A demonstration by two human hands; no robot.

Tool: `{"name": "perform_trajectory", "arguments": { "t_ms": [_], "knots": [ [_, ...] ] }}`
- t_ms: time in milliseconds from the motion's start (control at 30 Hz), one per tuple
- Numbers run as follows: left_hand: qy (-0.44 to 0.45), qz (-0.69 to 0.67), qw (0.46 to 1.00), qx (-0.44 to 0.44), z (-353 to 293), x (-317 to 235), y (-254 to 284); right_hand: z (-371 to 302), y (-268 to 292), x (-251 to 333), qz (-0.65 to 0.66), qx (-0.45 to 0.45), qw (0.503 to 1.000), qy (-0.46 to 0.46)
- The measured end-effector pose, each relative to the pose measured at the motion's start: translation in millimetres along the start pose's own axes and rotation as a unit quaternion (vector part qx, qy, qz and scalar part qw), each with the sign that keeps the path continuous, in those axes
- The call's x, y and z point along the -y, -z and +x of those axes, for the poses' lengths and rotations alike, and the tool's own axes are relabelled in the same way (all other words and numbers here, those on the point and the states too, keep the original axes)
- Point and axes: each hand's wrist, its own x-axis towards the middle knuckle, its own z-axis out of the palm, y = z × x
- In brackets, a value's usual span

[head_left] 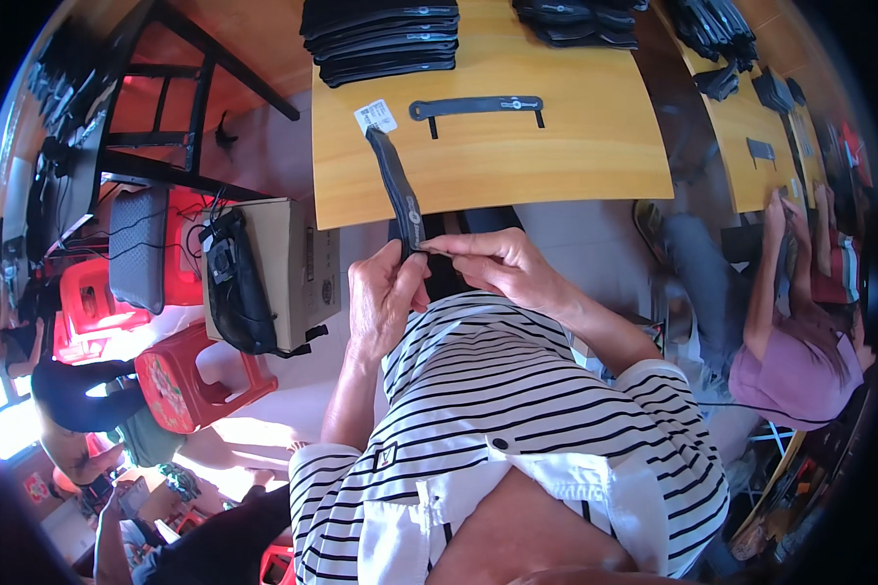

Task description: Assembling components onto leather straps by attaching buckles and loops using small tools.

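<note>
A long dark fabric strap (397, 179) with a pale printed mark runs from the near edge of the wooden table (576, 166) toward my body. At its far end, on the tabletop, is a white paper tag (375, 117). My left hand (385, 292) is closed round the strap's near end. Thumb and fingers of my right hand (507, 265) pinch that same end from the right; what exactly lies between the fingertips is too small to tell. A second grey-black strap (473, 106) lies flat farther back, two short black tabs pointing toward me.
Stacks of folded dark fabric pieces (380, 41) stand at the table's back left, with another pile (580, 21) at back right. Left of me are a cardboard box (273, 263) with a black bag (234, 283) against it, and red stools (200, 375). People sit at another table (741, 166) on the right.
</note>
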Motion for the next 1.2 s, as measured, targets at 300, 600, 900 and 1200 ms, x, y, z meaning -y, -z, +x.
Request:
{"name": "perform_trajectory", "arguments": {
  "t_ms": [300,600,900,1200],
  "knots": [
    [0.053,0.025,0.992,0.111,-13.6,-25.8,6.4,7.4,1.3,22.5,-0.332,0.044,0.914,0.228],
    [0.091,-0.009,0.971,0.22,-19.7,-28.7,4.9,-6.0,11.1,27.1,-0.321,0.177,0.904,0.219],
    [0.083,-0.233,0.944,0.22,-6.6,-26.8,-7.9,-12.0,11.9,17.9,0.199,0.094,0.976,-0.009],
    [0.105,-0.147,0.974,0.138,5.2,-20.0,-18.6,-4.0,7.9,17.2,-0.192,-0.032,0.97,0.148]
  ]
}}
